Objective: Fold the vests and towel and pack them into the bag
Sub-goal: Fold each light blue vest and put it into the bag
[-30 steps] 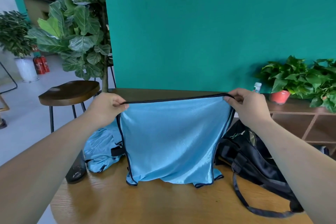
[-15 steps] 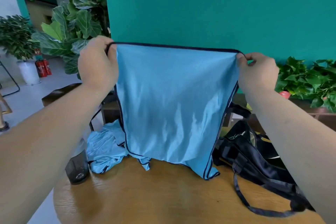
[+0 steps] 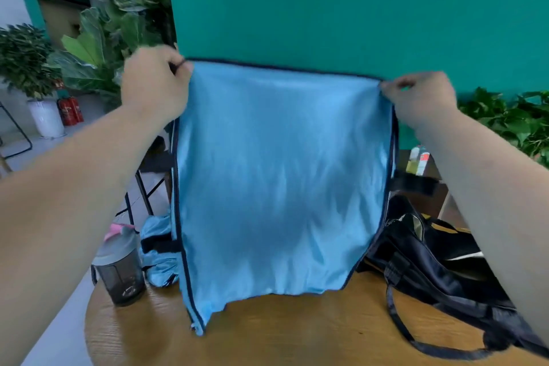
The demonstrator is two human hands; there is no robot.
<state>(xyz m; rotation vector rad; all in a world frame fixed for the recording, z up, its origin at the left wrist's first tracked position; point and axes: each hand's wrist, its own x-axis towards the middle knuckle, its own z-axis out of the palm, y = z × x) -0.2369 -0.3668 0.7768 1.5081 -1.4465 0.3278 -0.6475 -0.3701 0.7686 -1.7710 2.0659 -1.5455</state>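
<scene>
Teal wall fills the background behind the round wooden table (image 3: 297, 333). You now hold the blue vest (image 3: 279, 187) up in front of it. Your left hand (image 3: 154, 86) pinches its top left corner and your right hand (image 3: 420, 98) pinches the top right, with the dark-trimmed top edge taut between them. 1 second ago that edge sat low and the cloth pooled on the table. Now the vest hangs at full length, only its lower hem brushing the wood toward the front edge. I judge it spread flat and ready for its 1st fold. A 2nd vest (image 3: 159, 249) lies crumpled at the left edge beside the shaker bottle (image 3: 118, 270). The black bag (image 3: 430, 264) waits at the right edge. No towel shows.
</scene>
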